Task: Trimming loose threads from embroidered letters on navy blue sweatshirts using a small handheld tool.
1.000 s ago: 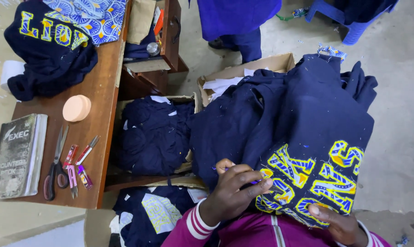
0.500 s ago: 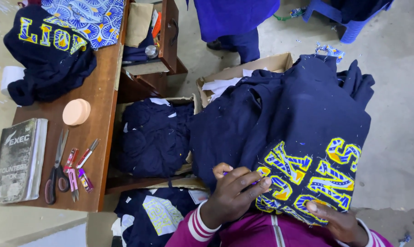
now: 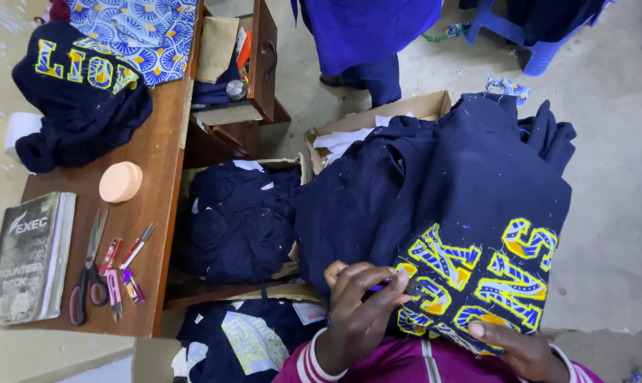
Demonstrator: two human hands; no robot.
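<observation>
A navy garment (image 3: 449,206) with yellow-blue appliqué letters lies on the person's lap. The left hand (image 3: 356,312) pinches a small purple tool against the letters; the right hand (image 3: 516,347) presses its hem flat. Left of the garment, a cardboard box (image 3: 292,266) holds more navy garments.

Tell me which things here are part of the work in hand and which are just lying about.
In hand:
left hand
right hand
navy garment with yellow letters

Lying about:
scissors
book
round peach tin
second lettered garment
</observation>
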